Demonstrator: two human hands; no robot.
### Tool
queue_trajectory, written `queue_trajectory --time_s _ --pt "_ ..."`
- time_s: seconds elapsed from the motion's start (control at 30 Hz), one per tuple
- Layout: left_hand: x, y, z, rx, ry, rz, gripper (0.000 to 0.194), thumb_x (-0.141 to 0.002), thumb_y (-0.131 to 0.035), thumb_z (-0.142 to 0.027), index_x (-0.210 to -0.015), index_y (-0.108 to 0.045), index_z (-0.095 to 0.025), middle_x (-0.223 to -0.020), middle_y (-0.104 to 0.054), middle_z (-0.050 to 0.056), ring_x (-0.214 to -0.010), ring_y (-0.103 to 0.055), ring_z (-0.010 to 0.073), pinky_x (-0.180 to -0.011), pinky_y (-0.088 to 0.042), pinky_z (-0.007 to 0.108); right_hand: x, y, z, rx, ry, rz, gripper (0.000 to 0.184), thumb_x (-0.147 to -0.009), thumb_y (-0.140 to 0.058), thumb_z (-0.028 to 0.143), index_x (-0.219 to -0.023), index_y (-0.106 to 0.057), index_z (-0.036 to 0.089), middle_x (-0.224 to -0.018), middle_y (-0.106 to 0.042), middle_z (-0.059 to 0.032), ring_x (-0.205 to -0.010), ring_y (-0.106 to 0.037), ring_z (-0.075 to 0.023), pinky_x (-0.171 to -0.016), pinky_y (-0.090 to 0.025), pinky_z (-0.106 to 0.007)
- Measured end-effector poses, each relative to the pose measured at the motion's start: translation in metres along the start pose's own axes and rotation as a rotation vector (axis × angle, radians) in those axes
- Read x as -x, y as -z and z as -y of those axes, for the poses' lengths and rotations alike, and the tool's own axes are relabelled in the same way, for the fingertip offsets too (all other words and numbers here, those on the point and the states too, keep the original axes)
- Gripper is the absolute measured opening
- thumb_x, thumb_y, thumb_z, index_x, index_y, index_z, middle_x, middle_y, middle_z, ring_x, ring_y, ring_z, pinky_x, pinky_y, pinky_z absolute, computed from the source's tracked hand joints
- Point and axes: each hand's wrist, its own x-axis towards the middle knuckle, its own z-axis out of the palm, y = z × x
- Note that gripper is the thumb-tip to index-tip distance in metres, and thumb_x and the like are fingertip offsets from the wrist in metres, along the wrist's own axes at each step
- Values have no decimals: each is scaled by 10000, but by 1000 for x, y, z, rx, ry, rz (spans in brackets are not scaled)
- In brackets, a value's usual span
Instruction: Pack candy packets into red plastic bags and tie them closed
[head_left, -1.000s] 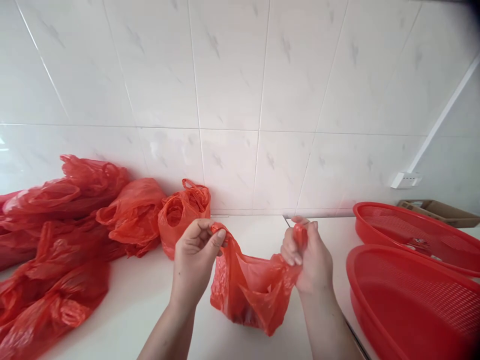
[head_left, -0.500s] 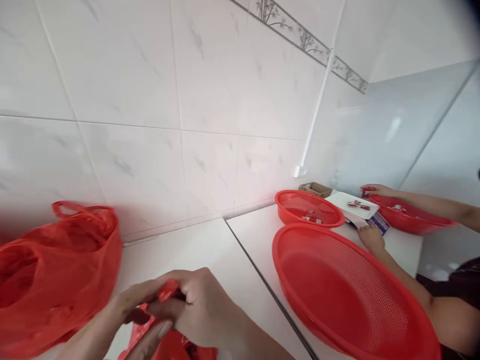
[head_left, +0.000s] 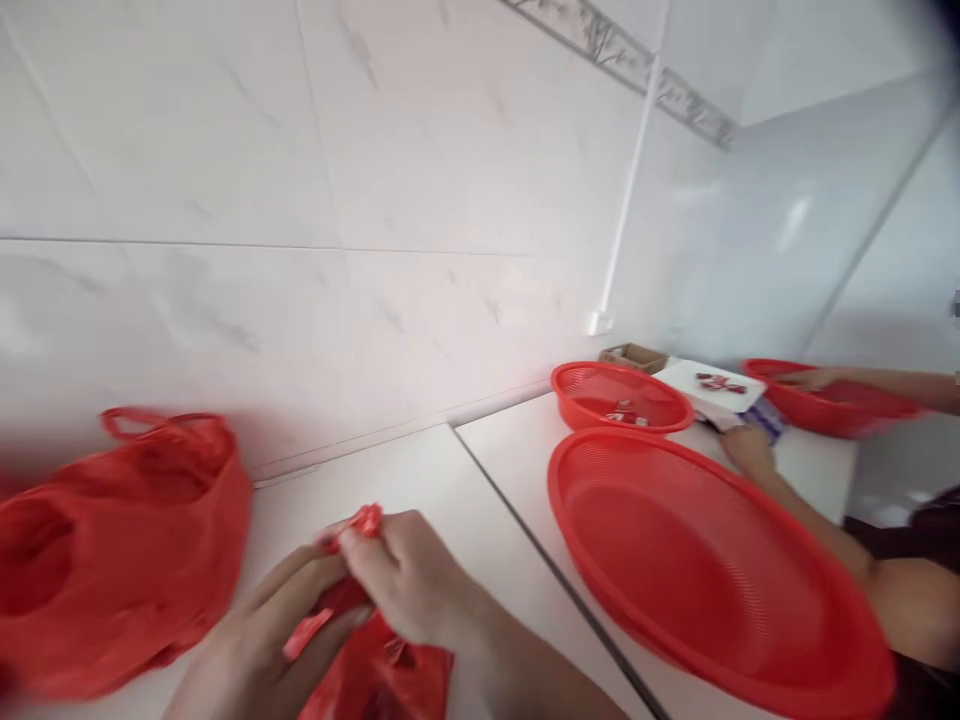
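A thin red plastic bag (head_left: 409, 675) hangs below both of my hands at the bottom of the view, its gathered top pinched between them. My right hand (head_left: 412, 580) grips the twisted neck, and a red tuft sticks up past the thumb. On the near side my left hand (head_left: 281, 620) is closed on the same bag, with a red end poking out between its fingers. Small items show dimly through the plastic; their kind I cannot make out. To the left rests a large red bag (head_left: 142, 560) with a loop handle, its mouth gaping.
A big red basket (head_left: 637, 620) stands on the white table (head_left: 420, 470) at right. Behind it are a smaller red basket (head_left: 585, 415) with small packets, a cardboard box (head_left: 634, 357) and a scale (head_left: 694, 378) holding packets. A co-worker's hand (head_left: 750, 455) touches the scale; another red basket (head_left: 847, 415) stands beyond.
My hands have risen slightly and drawn the bag's neck tighter, with its end now sticking up. The co-worker's far hand has moved down into the far basket. The view has shifted slightly.
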Motion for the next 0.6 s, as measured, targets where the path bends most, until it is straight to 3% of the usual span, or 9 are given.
queue_trajectory --time_s 0.13,0.23,0.33,0.4,0.47,0.53,0.6 --pt "-6 1 -18 57 125 83 84 -841 -545 -257 -844 -627 -239 -870 -665 11 -753 -619 144 -668 -489 236 -6 3 -10 -60 -26 85 468 -960 -346 458 -958 -701 152 -672 -600 -8 -659 -575 -122 -628 -442 -220" --pt "-8 0 -14 105 305 64 152 -871 -472 -205 -751 -564 -218 -831 -641 8 -793 -593 145 -705 -450 253 -13 11 -19 -142 -48 220 483 -954 -348 497 -1107 -659 160 -574 -526 26 -522 -484 -93 -543 -395 -218" --pt "-6 -1 -6 121 435 -94 131 -867 -485 -243 -751 -536 -212 -1022 -607 39 -978 -557 179 -809 -422 293 -15 21 -24 -227 -24 340 505 -941 -363 523 -1233 -596 183 -653 -555 13 -551 -479 -95 -589 -410 -239" --pt "-5 -2 -2 222 496 -113 118 -875 -483 -282 -792 -534 -216 -1159 -558 47 -1087 -510 193 -875 -401 313 -14 26 -25 -270 6 375 546 -957 -280 525 -1202 -625 181 -725 -568 -15 -641 -514 -117 -691 -435 -280" --pt "-4 -4 0 371 549 -55 144 -894 -453 -321 -810 -507 -218 -1050 -580 35 -980 -535 173 -801 -420 285 -13 29 -24 -285 10 379 566 -971 -220 483 -1134 -671 183 -779 -584 -36 -726 -536 -139 -786 -433 -320" --pt "-5 -7 1 466 581 -16 161 -904 -430 -336 -803 -470 -218 -799 -544 -11 -738 -504 132 -645 -397 236 -12 28 -22 -254 -17 373 415 -944 -354 401 -1107 -684 210 -840 -608 -35 -775 -543 -147 -807 -434 -324" --pt "-8 -9 1 453 592 -45 163 -901 -429 -324 -782 -445 -215 -686 -453 -43 -627 -413 113 -571 -341 216 -13 24 -23 -166 -53 346 329 -852 -511 273 -1148 -653 250 -871 -617 -14 -765 -546 -140 -762 -452 -300"
